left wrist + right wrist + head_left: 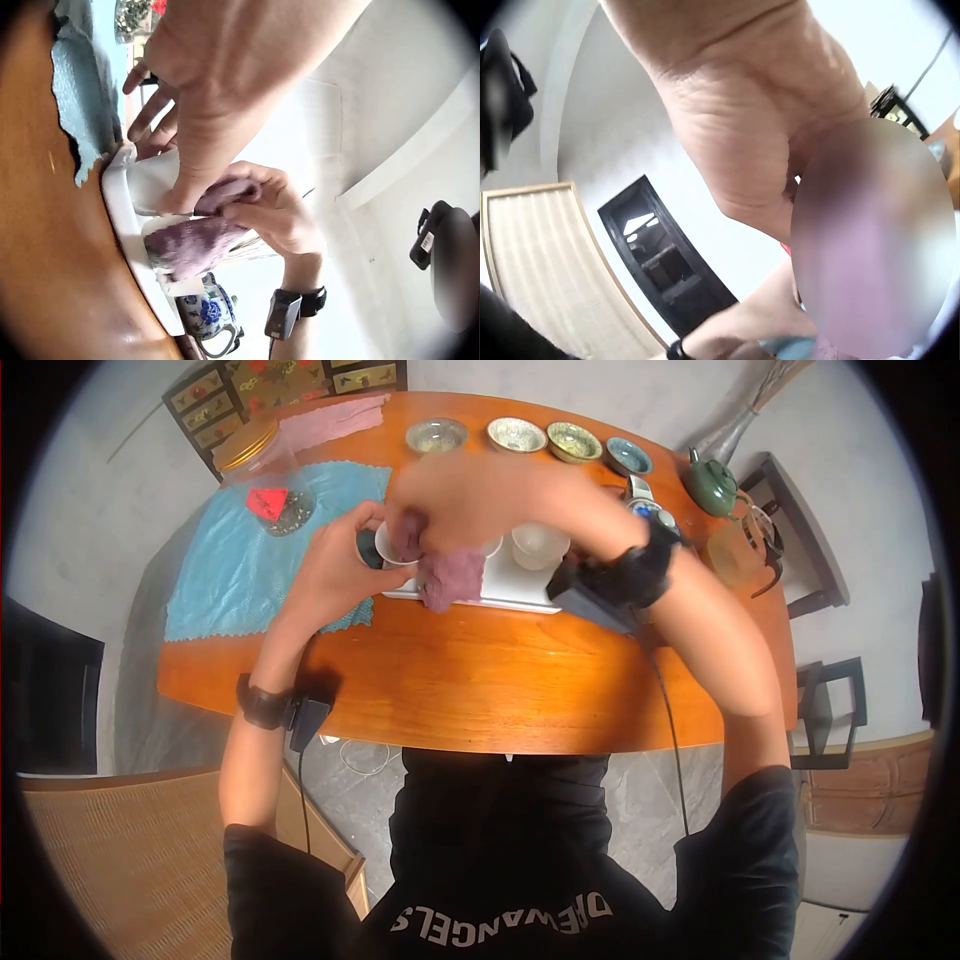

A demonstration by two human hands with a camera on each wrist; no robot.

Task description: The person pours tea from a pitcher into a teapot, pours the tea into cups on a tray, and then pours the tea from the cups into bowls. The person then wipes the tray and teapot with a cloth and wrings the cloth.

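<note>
A small white cup (150, 184) is gripped by the left hand (335, 565), its thumb on the near side, at the left end of a white tray (520, 600). The right hand (470, 500) pinches a mauve cloth (455, 578) against the cup's mouth; in the left wrist view the cloth (196, 244) hangs from the fingers of the right hand (274, 214) over the tray. A translucent cup (540, 547) stands on the tray by the right wrist. The right wrist view is largely blurred around the fingers.
Several bowls (517, 435) line the table's far side. A green teapot (710, 485) and an amber glass pot (735, 555) stand right. A lidded jar (285, 510) sits on a blue cloth (215, 575) at left. A blue-and-white pot (210, 309) stands beside the tray.
</note>
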